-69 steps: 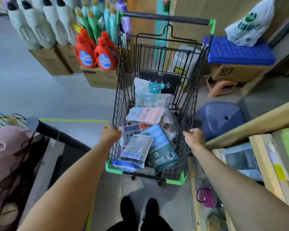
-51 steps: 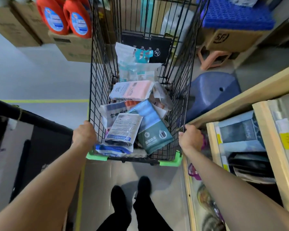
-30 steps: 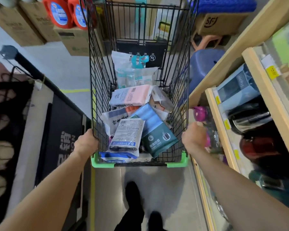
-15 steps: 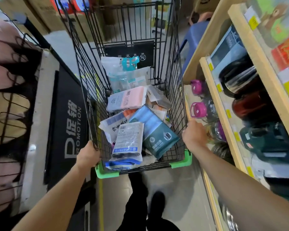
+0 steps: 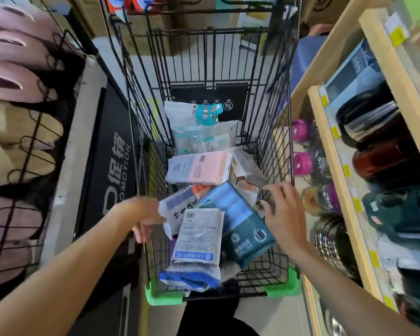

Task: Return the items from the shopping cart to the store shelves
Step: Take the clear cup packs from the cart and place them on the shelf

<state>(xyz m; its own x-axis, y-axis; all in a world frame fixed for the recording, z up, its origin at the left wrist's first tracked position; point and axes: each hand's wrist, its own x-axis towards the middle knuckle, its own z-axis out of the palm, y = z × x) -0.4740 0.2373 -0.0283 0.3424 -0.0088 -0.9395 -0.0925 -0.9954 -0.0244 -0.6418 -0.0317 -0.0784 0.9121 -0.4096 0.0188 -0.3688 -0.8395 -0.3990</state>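
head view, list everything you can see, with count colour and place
shopping cart: one, black wire with green corners, centre
teal and blue pack: one, in the cart, near right
white pouch with blue band: one, in the cart, near middle
pink and white pack: one, lying across mid cart
clear packets with teal clip: a few, far end of the cart
slippers: several, pink and beige, wire rack on the left
promotion sign: one, black, left of the cart
wooden shelves: right, holding dark flasks and pink-lidded bottles
left hand: blurred, at the cart's left side
right hand: open, over the items on the right
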